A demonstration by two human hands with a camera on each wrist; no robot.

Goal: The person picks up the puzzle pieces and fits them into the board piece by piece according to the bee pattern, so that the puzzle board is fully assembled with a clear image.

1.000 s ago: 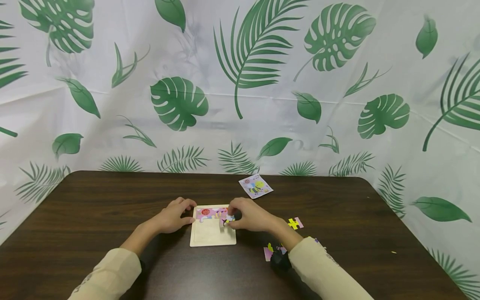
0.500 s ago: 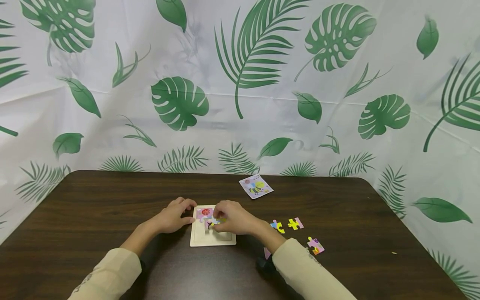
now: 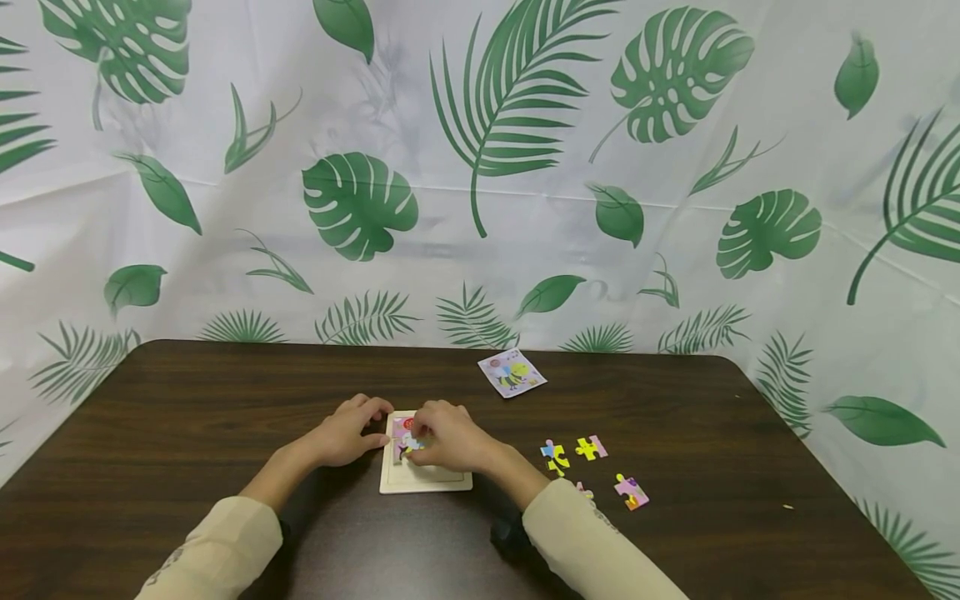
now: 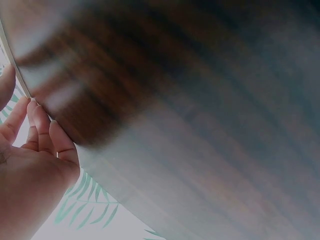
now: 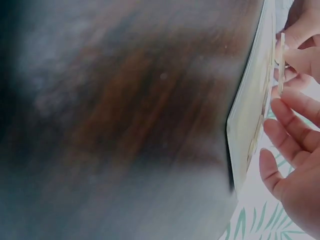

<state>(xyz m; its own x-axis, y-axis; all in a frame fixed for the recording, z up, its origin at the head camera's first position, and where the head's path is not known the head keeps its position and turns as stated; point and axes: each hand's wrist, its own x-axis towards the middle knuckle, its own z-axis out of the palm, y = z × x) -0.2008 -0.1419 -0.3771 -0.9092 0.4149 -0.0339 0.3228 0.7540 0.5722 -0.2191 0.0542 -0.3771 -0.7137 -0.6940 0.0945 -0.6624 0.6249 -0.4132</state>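
A square wooden puzzle tray (image 3: 427, 481) lies on the dark table, with pink pieces fitted along its far edge. My left hand (image 3: 347, 433) rests at the tray's left side, thumb and forefinger apart with their tips at the rim. My right hand (image 3: 450, 435) is over the tray and pinches a pink puzzle piece with yellow and black print (image 3: 409, 448) between thumb and fingers. In the right wrist view the puzzle piece (image 5: 282, 65) is seen edge-on, tilted up above the tray (image 5: 245, 130). The right hand hides much of the far row.
Right of the tray lie several loose puzzle pieces, among them a blue and yellow one (image 3: 555, 456), a yellow and pink one (image 3: 592, 447) and a pink one (image 3: 632, 492). A printed bee picture card (image 3: 513, 372) lies near the table's far edge. Behind hangs a leaf-patterned cloth (image 3: 480, 167).
My right hand has moved left across the tray with the pinched puzzle piece, from its right side to its left. The left hand stays at the rim.
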